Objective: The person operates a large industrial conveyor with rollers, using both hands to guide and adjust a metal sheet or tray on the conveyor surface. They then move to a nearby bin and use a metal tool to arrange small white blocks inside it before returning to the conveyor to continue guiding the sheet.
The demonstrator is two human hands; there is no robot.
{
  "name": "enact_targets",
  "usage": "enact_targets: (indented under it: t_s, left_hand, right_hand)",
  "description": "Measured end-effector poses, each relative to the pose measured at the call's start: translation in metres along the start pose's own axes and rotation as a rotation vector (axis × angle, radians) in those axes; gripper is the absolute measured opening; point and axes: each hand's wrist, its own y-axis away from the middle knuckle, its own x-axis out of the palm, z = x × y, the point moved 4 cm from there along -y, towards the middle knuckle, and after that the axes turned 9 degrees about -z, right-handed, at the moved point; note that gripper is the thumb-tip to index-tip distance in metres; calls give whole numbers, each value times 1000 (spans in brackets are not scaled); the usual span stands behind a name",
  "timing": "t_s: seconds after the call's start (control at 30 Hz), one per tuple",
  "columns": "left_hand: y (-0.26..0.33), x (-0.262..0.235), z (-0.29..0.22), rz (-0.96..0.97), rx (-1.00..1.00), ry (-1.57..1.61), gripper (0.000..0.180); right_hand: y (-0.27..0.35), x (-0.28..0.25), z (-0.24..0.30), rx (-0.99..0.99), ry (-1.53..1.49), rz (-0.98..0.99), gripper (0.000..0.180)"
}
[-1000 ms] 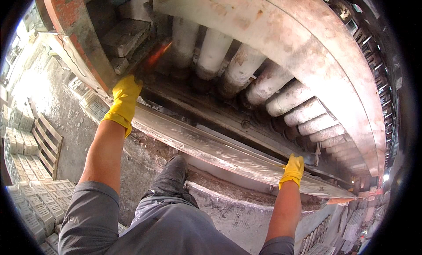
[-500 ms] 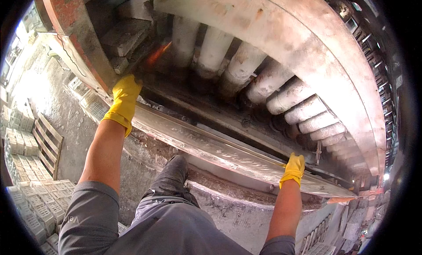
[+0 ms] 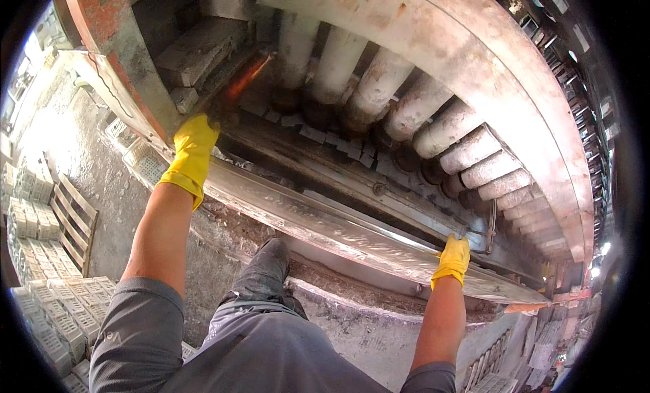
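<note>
A long grey metal panel [image 3: 318, 227] runs slantwise in front of me, its face streaked and worn. My left hand [image 3: 193, 149], in a yellow rubber glove, is closed over the panel's upper edge at its left end, beside a red-and-grey frame post [image 3: 128, 54]. Further right, my right hand [image 3: 452, 259], gloved the same way, is closed on that edge near a thin upright metal rod [image 3: 491, 227]. The fingertips of both hands are hidden behind the edge. Past the panel, a row of whitish cylinders [image 3: 379, 88] stands inside a large machine, with pale, flat blocky pieces [image 3: 342, 144] at their feet.
A broad curved machine cover [image 3: 460, 34] arches over the cylinders. An orange-red glow [image 3: 249, 76] shows inside, beyond my left hand. On the floor to the left are a wooden pallet [image 3: 73, 220] and stacks of pale perforated crates [image 3: 74, 312]. A rough ledge [image 3: 352, 291] lies below the panel.
The curved cover and cylinders have shifted slightly away and to the right. Pale pieces at their feet now show more clearly, and the inside looks brighter. Both hands have stayed in place.
</note>
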Motion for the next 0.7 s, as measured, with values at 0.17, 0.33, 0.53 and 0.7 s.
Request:
enact_targets:
  t_s: [0.17, 0.33, 0.53, 0.7]
  left_hand:
    - [6, 3, -8, 2, 4, 5, 45]
    - [8, 4, -14, 39, -47, -18, 47]
    - [14, 2, -15, -86, -34, 30, 41]
    - [15, 2, -16, -95, -42, 48, 42]
  right_hand:
    - [-9, 14, -21, -224, 56, 11, 51]
    - [-20, 55, -38, -635, 349, -60, 25]
    - [-49, 85, -66, -318, -153, 101, 22]
    - [-49, 86, -65, -148, -320, 99, 39]
